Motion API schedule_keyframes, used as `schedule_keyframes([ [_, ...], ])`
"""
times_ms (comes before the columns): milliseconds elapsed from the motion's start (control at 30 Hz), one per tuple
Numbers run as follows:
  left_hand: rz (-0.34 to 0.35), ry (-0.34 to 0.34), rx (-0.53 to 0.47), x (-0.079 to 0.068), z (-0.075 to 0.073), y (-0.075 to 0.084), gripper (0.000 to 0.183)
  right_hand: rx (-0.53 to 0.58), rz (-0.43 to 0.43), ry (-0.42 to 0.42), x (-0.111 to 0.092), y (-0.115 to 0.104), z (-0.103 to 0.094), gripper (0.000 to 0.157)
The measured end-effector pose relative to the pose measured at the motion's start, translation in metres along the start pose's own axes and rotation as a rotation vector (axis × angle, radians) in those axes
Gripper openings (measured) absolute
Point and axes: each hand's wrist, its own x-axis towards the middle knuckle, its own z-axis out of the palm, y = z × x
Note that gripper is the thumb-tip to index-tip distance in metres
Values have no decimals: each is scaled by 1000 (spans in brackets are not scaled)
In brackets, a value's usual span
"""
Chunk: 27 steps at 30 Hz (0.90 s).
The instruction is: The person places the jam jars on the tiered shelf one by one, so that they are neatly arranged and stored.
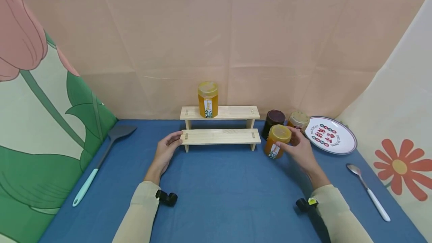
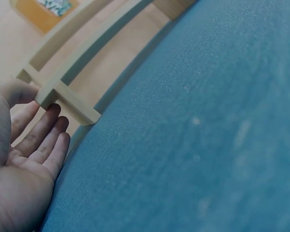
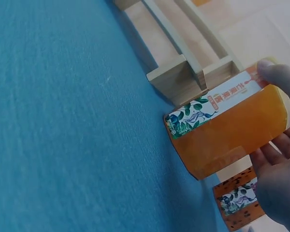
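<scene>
Pinching the stand [image 1: 219, 136] is the left hand [image 1: 165, 153]; the right hand [image 1: 299, 149] has fingers clamped round the orange jar [image 1: 272, 149], right of the stand. One yellow jar [image 1: 208, 102] is up; dark jar [image 1: 272, 120] and spotty jar [image 3: 237, 199] aren't.

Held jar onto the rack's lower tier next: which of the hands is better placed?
Probably the right hand: it holds the amber jar beside the rack's right end. The left hand touches the opposite end.
</scene>
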Motion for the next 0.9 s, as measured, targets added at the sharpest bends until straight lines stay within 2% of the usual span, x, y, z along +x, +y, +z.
schedule_keyframes([
  [200, -2, -2, 11, -1, 1, 0, 39, -21, 7, 37, 0, 2, 1, 75],
  [500, 2, 8, 2, 0, 0, 0, 38, 0, 39, 48, -2, -1, 1, 79],
  [633, 5, 8, 3, 0, 0, 0, 38, 22, 51, 54, -4, -6, -3, 81],
  [900, 15, 5, 2, 0, -1, 0, 38, 82, 12, 57, -9, -24, -11, 76],
])
